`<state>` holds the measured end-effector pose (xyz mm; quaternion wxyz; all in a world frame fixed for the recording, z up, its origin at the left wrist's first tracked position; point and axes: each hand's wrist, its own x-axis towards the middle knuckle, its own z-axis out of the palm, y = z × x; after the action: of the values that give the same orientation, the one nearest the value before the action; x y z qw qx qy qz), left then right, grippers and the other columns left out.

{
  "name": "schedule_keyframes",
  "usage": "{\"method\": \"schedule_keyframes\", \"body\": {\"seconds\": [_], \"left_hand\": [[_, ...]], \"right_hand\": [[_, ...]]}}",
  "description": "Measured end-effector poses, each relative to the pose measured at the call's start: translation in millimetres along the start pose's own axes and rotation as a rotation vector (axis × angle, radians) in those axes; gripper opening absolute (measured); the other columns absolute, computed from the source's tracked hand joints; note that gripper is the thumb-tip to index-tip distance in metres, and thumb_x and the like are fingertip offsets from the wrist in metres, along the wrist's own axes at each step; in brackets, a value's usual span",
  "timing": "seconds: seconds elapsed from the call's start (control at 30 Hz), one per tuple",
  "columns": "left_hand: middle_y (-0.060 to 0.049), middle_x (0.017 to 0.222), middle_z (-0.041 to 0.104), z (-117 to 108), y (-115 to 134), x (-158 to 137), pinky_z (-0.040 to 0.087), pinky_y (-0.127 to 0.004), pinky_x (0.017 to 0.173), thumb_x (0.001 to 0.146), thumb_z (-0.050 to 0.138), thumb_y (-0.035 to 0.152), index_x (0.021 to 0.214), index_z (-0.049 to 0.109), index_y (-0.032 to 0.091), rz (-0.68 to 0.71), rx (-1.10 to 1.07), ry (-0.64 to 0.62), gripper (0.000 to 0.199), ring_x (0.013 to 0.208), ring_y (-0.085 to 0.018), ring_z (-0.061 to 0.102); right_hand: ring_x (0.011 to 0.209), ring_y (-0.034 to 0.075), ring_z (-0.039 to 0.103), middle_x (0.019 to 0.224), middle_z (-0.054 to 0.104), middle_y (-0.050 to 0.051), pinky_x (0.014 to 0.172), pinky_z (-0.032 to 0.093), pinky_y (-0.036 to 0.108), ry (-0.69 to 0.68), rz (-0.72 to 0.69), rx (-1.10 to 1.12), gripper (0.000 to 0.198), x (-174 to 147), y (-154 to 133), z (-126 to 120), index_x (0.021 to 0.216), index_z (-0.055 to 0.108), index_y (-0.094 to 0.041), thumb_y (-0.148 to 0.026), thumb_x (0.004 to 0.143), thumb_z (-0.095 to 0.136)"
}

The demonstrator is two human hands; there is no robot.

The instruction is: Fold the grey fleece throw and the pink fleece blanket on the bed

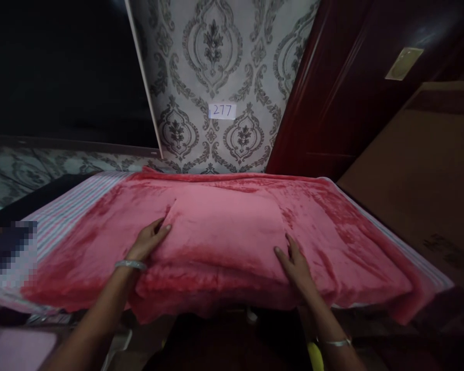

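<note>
A pink plush rectangle point(228, 221) lies flat on a red-pink plush blanket point(112, 242); whether it is a pillow or a folded cloth, I cannot tell. My left hand point(149, 242) is at its left edge, thumb on top and fingers apart along the side. At the opposite edge is my right hand point(296, 263), its thumb and fingers spread against the plush. Neither hand is wrapped round anything. The near side of the blanket hangs in loose folds over the table's front edge.
A striped cloth point(88, 196) shows under the blanket. Behind stand a patterned wall with a "277" label point(222, 111) and a dark screen point(62, 72). A large cardboard box point(417, 180) borders the right side, and a dark red door point(344, 77) rises behind it.
</note>
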<state>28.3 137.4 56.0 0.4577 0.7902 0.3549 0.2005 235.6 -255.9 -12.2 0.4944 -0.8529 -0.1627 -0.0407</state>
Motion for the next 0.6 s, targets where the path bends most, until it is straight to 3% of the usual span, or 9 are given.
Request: {"method": "schedule_keyframes", "body": {"seconds": [0.2,0.33,0.4,0.5,0.6], "left_hand": [[-0.018,0.122,0.074,5,28,18,0.057,-0.043,0.099,0.064,0.085,0.047,0.115,0.071,0.015,-0.075,-0.194,0.035,0.062,0.119,-0.034,0.068],[-0.017,0.096,0.079,4,41,20,0.064,-0.041,0.078,0.065,0.085,0.047,0.091,0.075,0.016,-0.232,-0.378,-0.211,0.042,0.09,-0.032,0.076],[-0.014,0.084,0.078,2,46,22,0.063,-0.037,0.069,0.064,0.085,0.042,0.081,0.073,0.016,-0.278,-0.413,-0.264,0.033,0.077,-0.029,0.076],[-0.01,0.076,0.076,-3,61,24,0.059,-0.033,0.06,0.063,0.082,0.036,0.078,0.071,0.017,-0.2,-0.412,-0.223,0.027,0.068,-0.024,0.072],[-0.011,0.075,0.075,-11,85,16,0.058,-0.037,0.059,0.068,0.075,0.043,0.079,0.068,0.016,0.002,-0.262,-0.112,0.03,0.067,-0.026,0.071]], "right_hand": [[0.121,0.039,0.064,0.133,0.067,0.019,0.102,0.052,0.057,-0.067,0.094,0.167,0.091,28,-15,4,0.143,0.056,-0.016,-0.065,0.068,0.073],[0.104,0.034,0.072,0.118,0.074,0.015,0.085,0.06,0.051,-0.139,0.11,0.477,0.063,35,-33,2,0.129,0.066,-0.019,-0.049,0.075,0.075],[0.097,0.034,0.073,0.111,0.076,0.014,0.08,0.061,0.051,-0.172,0.119,0.541,0.051,41,-44,-2,0.121,0.071,-0.019,-0.04,0.075,0.075],[0.097,0.032,0.073,0.114,0.075,0.012,0.081,0.062,0.05,-0.19,0.091,0.542,0.051,59,-65,-15,0.122,0.071,-0.019,-0.029,0.072,0.074],[0.101,0.03,0.072,0.12,0.074,0.01,0.086,0.06,0.047,-0.146,0.062,0.465,0.056,85,-90,-38,0.123,0.071,-0.02,-0.02,0.068,0.075]]}}
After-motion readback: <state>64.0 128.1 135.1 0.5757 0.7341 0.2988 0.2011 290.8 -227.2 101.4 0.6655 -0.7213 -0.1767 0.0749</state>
